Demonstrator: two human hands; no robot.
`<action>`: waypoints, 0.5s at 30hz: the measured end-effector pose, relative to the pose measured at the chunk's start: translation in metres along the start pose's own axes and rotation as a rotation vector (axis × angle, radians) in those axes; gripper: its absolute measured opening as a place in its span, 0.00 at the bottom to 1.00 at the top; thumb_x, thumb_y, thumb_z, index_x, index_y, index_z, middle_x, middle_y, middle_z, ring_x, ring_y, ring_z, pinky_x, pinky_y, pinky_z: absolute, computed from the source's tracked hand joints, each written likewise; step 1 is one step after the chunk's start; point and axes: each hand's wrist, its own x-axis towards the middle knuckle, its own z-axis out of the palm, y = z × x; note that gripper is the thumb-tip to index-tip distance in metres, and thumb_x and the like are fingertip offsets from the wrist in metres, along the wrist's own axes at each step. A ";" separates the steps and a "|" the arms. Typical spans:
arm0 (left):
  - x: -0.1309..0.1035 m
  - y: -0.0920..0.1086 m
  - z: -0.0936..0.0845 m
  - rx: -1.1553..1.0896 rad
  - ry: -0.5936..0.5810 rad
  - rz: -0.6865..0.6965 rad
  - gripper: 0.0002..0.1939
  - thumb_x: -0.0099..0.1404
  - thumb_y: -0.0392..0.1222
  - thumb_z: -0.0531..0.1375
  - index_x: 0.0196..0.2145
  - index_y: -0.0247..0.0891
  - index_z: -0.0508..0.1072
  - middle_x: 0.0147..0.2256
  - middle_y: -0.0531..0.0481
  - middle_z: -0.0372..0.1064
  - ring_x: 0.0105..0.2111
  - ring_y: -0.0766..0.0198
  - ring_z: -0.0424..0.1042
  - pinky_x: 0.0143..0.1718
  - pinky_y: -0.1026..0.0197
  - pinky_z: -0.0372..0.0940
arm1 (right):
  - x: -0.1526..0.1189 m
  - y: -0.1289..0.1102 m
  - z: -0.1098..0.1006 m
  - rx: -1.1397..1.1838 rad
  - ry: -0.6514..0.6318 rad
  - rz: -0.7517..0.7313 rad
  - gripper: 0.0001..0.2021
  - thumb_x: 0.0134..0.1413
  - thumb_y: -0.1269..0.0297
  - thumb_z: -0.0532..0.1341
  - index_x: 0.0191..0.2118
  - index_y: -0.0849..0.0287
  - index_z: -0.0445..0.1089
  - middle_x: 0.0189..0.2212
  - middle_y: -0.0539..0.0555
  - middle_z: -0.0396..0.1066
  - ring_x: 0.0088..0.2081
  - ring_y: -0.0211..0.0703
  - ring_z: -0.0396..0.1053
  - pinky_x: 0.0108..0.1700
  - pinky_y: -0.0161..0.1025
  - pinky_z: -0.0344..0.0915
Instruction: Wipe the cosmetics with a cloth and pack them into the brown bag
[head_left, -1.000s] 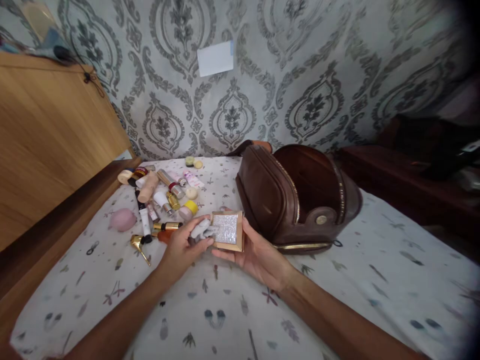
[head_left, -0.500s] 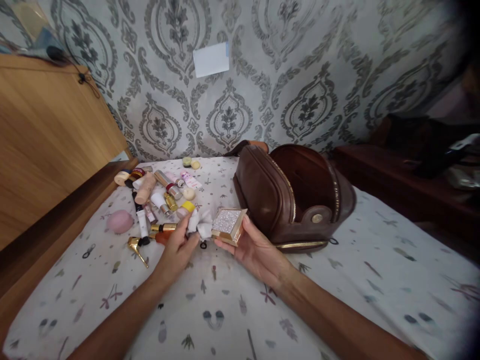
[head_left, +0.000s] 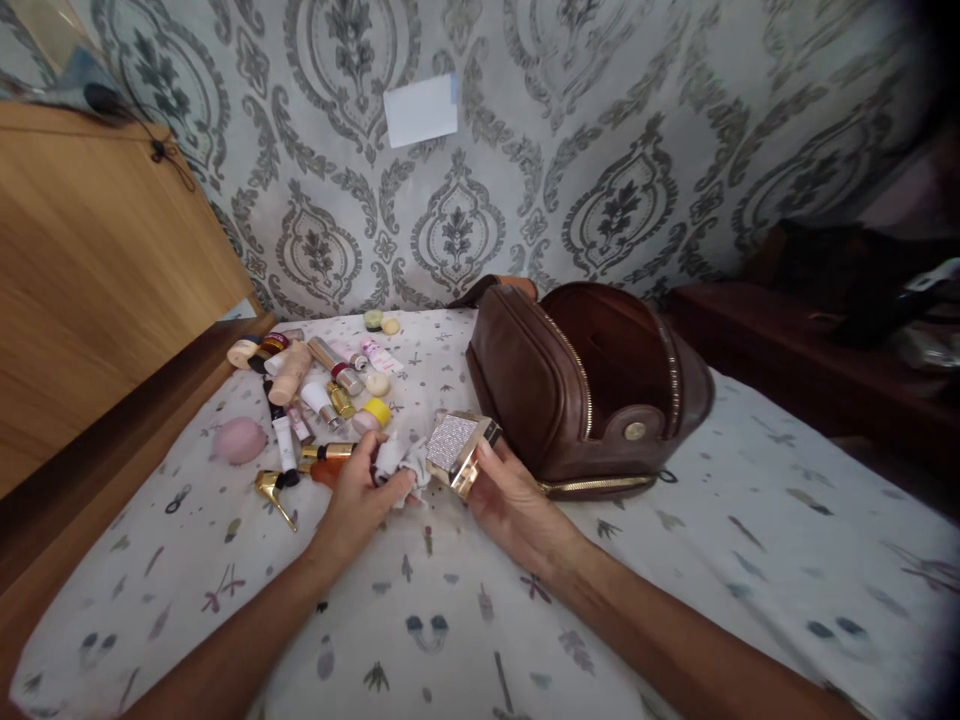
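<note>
Between the fingers of my left hand (head_left: 367, 495) is a crumpled white tissue (head_left: 401, 458). My right hand (head_left: 517, 500) grips a gold makeup compact (head_left: 454, 445) by its right side; its top is covered in silvery glitter. The tissue is right beside the compact's left edge; whether they touch I cannot tell. Behind my right hand a brown leather toiletry bag (head_left: 517, 390) stands unzipped, with its dark inside showing. Just left of my left hand lie a gold-capped bottle (head_left: 330, 452) and a gold high-heel-shaped item (head_left: 276, 495).
Several cosmetics lie in a heap at the left, among them a beige tube (head_left: 291, 373) and a yellow-lidded jar (head_left: 373, 414). A pink makeup sponge (head_left: 239, 440) sits near the wooden edge (head_left: 112, 440). A patterned white sheet (head_left: 427, 610) covers the surface.
My right hand has tilted and turned the compact, so its gold side shows more. The left hand with the tissue has shifted slightly right and lower.
</note>
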 end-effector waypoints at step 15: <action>-0.016 0.021 0.011 -0.055 -0.026 -0.026 0.14 0.52 0.44 0.65 0.32 0.39 0.65 0.25 0.58 0.64 0.23 0.70 0.62 0.23 0.67 0.64 | 0.000 0.004 -0.002 -0.173 0.068 -0.054 0.32 0.39 0.55 0.75 0.50 0.51 0.64 0.43 0.51 0.72 0.44 0.44 0.70 0.51 0.44 0.65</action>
